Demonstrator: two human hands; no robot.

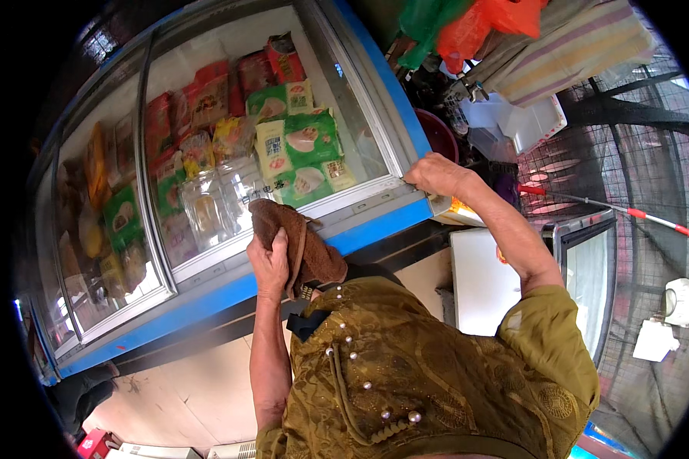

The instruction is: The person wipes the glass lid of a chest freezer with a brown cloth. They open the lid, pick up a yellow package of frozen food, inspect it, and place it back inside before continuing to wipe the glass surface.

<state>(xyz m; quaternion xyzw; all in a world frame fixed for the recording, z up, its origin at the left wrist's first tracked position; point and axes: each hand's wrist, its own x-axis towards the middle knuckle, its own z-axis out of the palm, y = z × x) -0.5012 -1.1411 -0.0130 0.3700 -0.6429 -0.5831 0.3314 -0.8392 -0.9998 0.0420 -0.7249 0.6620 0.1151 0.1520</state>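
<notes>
My left hand [270,261] grips a folded brown cloth [321,252] at the front edge of a blue-framed chest freezer [373,224]. The cloth's upper end lies against the freezer's sliding glass lid [344,103], and its lower end hangs over the rim. My right hand [436,174] rests on the front right corner of the freezer, fingers curled at the end of the lid's metal frame; its fingertips are partly hidden. Under the glass lie green food packets [310,137], red packets [209,94] and clear plastic containers [204,206].
Right of the freezer stand a dark red basin [439,135], white plastic boxes [528,123] and a tap [475,89]. A white cabinet [482,281] stands below my right forearm. A red and white pole [608,205] leans by the mesh wall. A person's dark-clothed leg shows lower left.
</notes>
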